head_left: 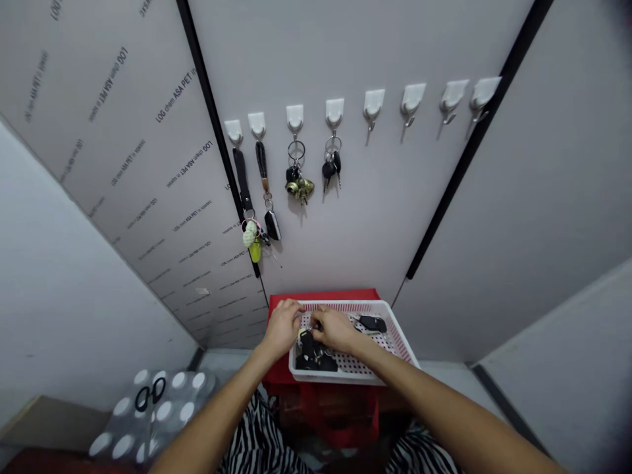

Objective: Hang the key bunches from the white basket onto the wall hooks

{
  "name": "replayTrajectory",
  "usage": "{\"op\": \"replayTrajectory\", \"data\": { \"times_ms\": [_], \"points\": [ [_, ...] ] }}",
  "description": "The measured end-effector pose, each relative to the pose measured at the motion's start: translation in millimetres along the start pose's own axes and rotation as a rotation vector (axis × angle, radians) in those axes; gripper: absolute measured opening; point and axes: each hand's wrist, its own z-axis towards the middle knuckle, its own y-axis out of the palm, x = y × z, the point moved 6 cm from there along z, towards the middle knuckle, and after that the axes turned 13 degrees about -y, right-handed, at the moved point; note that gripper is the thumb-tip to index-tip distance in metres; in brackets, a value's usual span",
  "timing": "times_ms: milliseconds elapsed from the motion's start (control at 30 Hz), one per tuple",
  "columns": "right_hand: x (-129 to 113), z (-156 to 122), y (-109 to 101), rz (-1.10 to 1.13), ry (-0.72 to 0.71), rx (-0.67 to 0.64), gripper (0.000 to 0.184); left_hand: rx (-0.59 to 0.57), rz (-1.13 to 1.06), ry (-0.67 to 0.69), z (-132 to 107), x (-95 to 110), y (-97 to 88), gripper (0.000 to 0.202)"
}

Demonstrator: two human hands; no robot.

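Fingers bent, the left hand [284,327] is at the white plastic basket [340,377]'s far-left corner, the right hand [333,329] over black keys [310,354] at left; grips I cannot tell. Better separate keys gently.

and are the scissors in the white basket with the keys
No, the scissors lie on the grey polka-dot surface, outside the white basket.
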Motion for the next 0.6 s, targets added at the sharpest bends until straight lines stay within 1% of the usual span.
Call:
{"op": "replayTrajectory", "data": {
  "times_ms": [67, 133, 167, 233, 300, 367, 467, 533, 600],
  "points": [
    [-4.7, -1.3, -0.4, -0.004, -0.043, 0.000, 0.023, -0.007, 0.000, -0.008, -0.8, 0.2, 0.7, 0.022],
    [-9.1, -1.4, -1.4, -0.001, -0.083, 0.003, 0.021, -0.014, -0.008, -0.018, -1.8, 0.2, 0.8, 0.022],
    [-10.1, -1.2, -3.5, 0.012, -0.094, 0.019, 0.019, -0.017, -0.017, -0.026, -2.4, 0.2, 0.2, 0.022],
    [-8.3, -0.7, -13.2, 0.091, -0.091, 0.096, 0.017, -0.029, -0.065, -0.040, -3.5, 1.4, -2.6, 0.021],
    [-1.6, -1.0, -28.8, 0.234, -0.050, 0.201, 0.016, -0.056, -0.175, -0.061, -4.0, 4.5, -6.8, 0.021],
    [6.8, -1.8, -44.8, 0.423, 0.011, 0.267, 0.015, -0.106, -0.342, -0.080, -3.0, 10.2, -10.7, 0.024],
    [13.6, -2.8, -65.2, 0.739, 0.075, 0.290, 0.015, -0.182, -0.586, -0.085, 1.9, 23.0, -13.6, 0.032],
    [14.7, -3.9, -76.9, 0.907, 0.097, 0.304, 0.015, -0.194, -0.677, -0.061, 6.7, 32.4, -14.2, 0.036],
    [15.9, -5.5, -86.9, 1.008, 0.115, 0.330, 0.015, -0.185, -0.731, -0.031, 11.8, 40.7, -14.0, 0.038]
  ]
}}
